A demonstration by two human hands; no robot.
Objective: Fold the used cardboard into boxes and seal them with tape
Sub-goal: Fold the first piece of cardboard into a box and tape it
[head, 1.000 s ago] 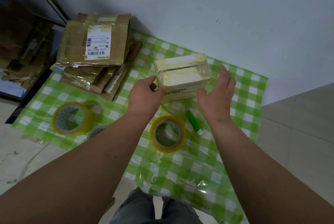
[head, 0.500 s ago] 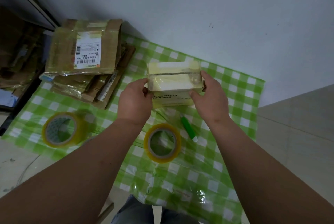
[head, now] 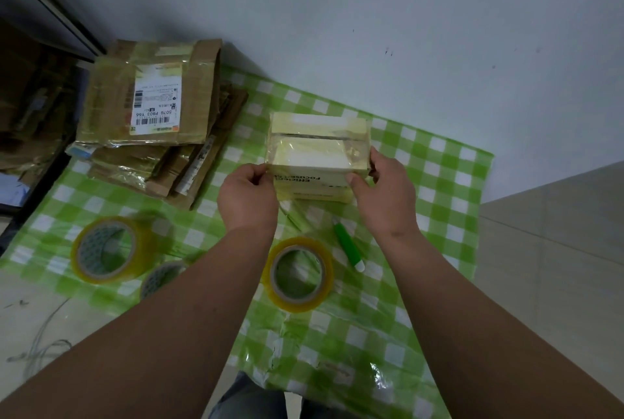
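Note:
A small pale-yellow box (head: 317, 151), wrapped in clear tape with black print on its near side, is held between both hands above the green checked cloth (head: 422, 182). My left hand (head: 248, 197) grips its left edge with curled fingers. My right hand (head: 385, 195) grips its right end, thumb on the near face. A roll of yellow tape (head: 299, 273) lies just below the hands, and a green utility knife (head: 349, 246) lies to its right.
A stack of flattened used cardboard (head: 148, 121) with a shipping label sits at the back left. Two more tape rolls, a large one (head: 108, 249) and a smaller one (head: 162, 278), lie at the left. A white wall runs behind; more cardboard (head: 30, 97) lies far left.
Both hands closed in on the box; the right hand, open beside it a second ago, now grips its right end. The box has been drawn slightly nearer and turned squarer to me.

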